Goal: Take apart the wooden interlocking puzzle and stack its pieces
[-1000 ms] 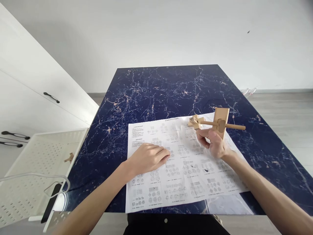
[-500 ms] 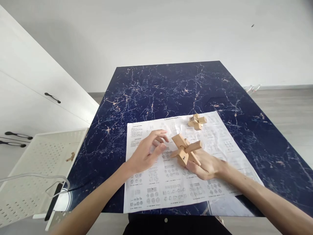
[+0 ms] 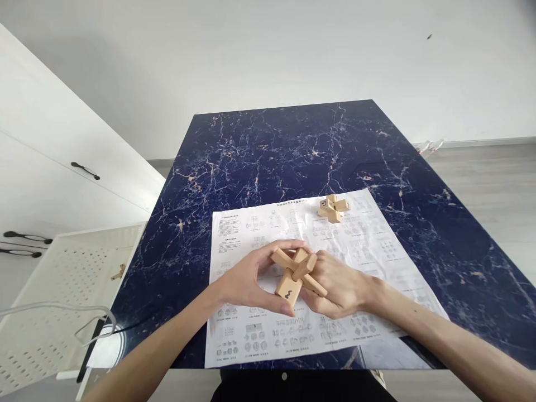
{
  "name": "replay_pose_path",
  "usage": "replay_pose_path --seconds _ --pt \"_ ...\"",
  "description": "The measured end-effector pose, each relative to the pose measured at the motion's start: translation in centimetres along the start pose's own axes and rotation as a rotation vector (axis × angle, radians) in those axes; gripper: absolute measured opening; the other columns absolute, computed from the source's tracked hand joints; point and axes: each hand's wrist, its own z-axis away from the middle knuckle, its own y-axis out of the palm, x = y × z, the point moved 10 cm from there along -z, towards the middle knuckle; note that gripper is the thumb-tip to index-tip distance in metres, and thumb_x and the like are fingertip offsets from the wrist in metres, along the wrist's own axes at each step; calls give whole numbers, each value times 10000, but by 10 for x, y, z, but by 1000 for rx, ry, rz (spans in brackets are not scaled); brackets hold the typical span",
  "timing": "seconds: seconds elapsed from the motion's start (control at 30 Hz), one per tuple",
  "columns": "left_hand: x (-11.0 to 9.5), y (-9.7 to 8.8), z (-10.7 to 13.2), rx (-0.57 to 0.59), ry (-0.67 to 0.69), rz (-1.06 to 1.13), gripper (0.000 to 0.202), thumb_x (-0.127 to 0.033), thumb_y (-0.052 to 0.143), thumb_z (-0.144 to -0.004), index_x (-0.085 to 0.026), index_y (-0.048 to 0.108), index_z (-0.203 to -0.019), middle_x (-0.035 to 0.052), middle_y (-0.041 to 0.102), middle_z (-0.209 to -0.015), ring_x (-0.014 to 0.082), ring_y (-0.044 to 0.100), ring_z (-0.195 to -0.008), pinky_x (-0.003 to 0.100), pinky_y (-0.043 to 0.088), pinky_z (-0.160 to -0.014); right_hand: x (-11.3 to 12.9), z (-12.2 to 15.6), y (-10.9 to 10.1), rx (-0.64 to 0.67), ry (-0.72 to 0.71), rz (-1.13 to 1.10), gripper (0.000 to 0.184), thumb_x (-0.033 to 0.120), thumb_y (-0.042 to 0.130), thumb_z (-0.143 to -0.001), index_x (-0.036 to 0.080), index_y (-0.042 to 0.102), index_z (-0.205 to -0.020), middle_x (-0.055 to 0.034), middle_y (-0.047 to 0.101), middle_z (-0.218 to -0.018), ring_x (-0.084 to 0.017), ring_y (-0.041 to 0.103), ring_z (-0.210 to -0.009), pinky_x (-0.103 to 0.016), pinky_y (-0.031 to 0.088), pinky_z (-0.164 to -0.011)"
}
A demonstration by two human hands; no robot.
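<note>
Above the printed sheet, both hands hold a wooden burr puzzle [image 3: 296,274] made of crossing bars, with a dark mark on the bar facing me. My left hand [image 3: 253,282] grips its two ends, thumb on the near end and a finger at the far end. On the other side, my right hand [image 3: 339,285] is closed around it with bent fingers, partly hidden by the bars. A second, smaller wooden burr puzzle [image 3: 334,209] rests on the sheet beyond my right hand, with marks on its bar ends.
The white instruction sheet [image 3: 247,349] with small printed diagrams lies on a dark blue marbled table [image 3: 268,151]. Left of the table is a white perforated trolley [image 3: 79,268] with a small wooden piece [image 3: 119,272] in it and a pale cable [image 3: 62,304]. White cabinets [image 3: 42,151] stand behind it.
My left hand has come right and taken hold of the burr puzzle. The puzzle has turned and shifted a little left and nearer, with my right hand still on it.
</note>
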Motion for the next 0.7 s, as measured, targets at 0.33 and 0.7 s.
replay_pose_path --seconds 0.33,0.7 --pt "-7 -23 1 -162 64 -35 944 -410 1008 -714 -329 557 -1540 143 610 -1553 382 603 -1417 569 526 -1155 -10 7 -37 -333 74 -34 338 235 467 -1092 239 387 -764 82 381 -569 -88 286 -433 -287 248 -468" --pt "-4 -28 3 -182 79 -86 1001 -373 1044 -648 -344 560 -1523 130 592 -1569 381 570 -1454 606 437 -1242 -24 10 -35 -349 163 -33 333 277 469 -1114 245 420 -787 78 417 -573 -101 339 -435 -302 281 -483"
